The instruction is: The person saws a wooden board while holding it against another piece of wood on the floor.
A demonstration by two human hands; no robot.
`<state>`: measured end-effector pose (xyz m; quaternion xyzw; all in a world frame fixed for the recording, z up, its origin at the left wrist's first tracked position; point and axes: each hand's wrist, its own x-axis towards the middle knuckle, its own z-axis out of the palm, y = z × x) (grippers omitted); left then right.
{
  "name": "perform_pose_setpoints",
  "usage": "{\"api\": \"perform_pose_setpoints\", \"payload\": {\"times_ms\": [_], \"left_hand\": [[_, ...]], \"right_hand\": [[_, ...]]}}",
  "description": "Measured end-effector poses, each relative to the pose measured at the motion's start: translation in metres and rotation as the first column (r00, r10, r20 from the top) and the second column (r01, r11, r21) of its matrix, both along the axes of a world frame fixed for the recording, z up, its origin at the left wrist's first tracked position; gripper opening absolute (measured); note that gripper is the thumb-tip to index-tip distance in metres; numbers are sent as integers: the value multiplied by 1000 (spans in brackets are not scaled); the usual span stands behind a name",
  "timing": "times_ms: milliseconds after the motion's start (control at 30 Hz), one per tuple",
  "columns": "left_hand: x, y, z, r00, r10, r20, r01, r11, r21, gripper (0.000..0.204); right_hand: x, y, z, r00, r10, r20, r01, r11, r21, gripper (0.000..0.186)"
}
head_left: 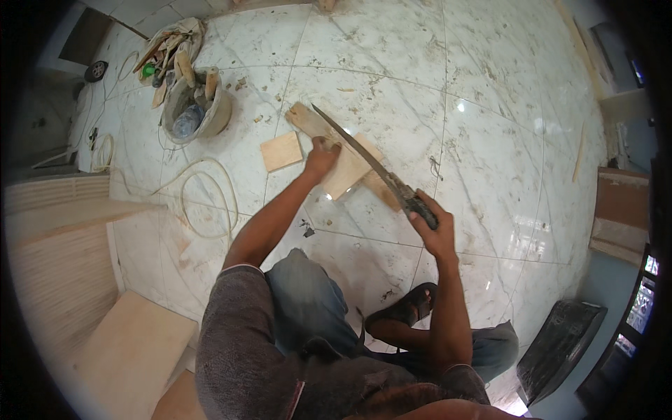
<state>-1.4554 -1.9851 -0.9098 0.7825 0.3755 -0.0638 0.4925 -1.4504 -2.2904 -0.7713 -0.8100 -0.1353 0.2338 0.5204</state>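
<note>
- The handsaw (369, 158) slants across a pale board (348, 175) and a long wooden strip (306, 121) on the tiled floor (490, 147) — whether its blade touches them, I cannot tell.
- The right hand (437, 234) is wrapped around its handle.
- The left hand (323, 158) rests on the wood, fingers bent — gripping or only pressing, I cannot tell.
- A small wooden block (281, 151) lies just left.
- Farther left: a bucket (221, 119) and looped hose (183, 189).

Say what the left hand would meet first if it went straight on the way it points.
Most likely the saw blade, slanting across just ahead of the left hand; how high it sits above the plank is unclear.
</note>
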Motion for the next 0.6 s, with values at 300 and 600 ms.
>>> {"api": "perform_pose_setpoints", "payload": {"times_ms": [300,600], "left_hand": [[20,-3,12,780,-597,189,445,740,504,27],[17,-7,-21,720,-673,171,331,549,768,16]], "right_hand": [[-124,34,-24,959,-280,47,279,960,26,53],[-148,48,-39,966,-246,85,251,967,-54,55]]}}
